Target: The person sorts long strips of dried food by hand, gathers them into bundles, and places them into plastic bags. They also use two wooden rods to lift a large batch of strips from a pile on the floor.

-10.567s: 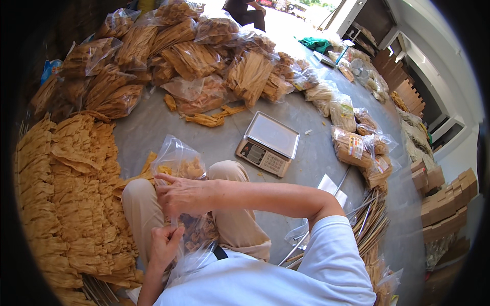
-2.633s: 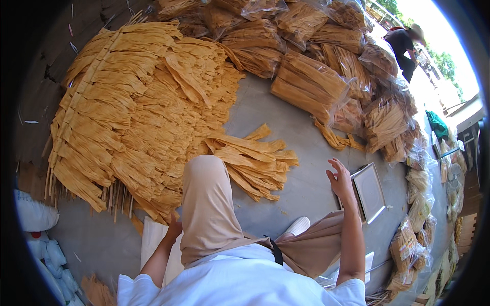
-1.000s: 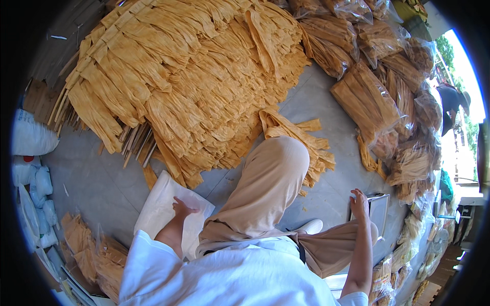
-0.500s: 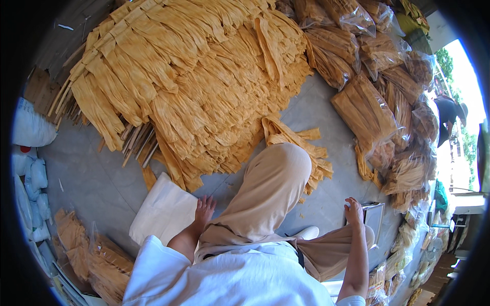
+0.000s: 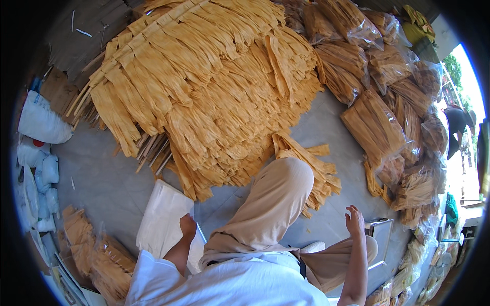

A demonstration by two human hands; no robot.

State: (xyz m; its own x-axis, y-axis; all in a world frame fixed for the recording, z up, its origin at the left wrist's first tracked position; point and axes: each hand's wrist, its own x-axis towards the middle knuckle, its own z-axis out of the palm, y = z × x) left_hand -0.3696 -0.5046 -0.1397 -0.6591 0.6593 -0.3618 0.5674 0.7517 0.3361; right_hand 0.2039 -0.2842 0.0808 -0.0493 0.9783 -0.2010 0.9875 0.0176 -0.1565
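My left hand [image 5: 188, 225], fingers curled closed, is over a stack of whitish translucent plastic sheets or bags [image 5: 162, 217] beside my left thigh. Whether it pinches one of them is hidden. My right hand [image 5: 353, 222] is raised above my right knee, fingers apart and holding nothing. Close to it stands a flat, metal-rimmed tray or scale [image 5: 382, 232], partly behind my knee. Beyond my raised left knee lies a loose bunch of flat yellow strips [image 5: 311, 163], like dried tofu skin. A big heap of the same strips [image 5: 219, 112] rises ahead, with sticks among them.
Clear bags filled with brown strips [image 5: 375, 127] are piled along the right. More bagged strips [image 5: 97, 255] lie at the lower left, near white sacks [image 5: 43, 120]. Grey floor [image 5: 107, 173] shows between them. A person in dark clothing [image 5: 458, 122] is at the far right.
My left hand has gone from spread fingers beside the plastic stack to a closed hand over it. The right hand stays raised and open. The whole view has shifted slightly.
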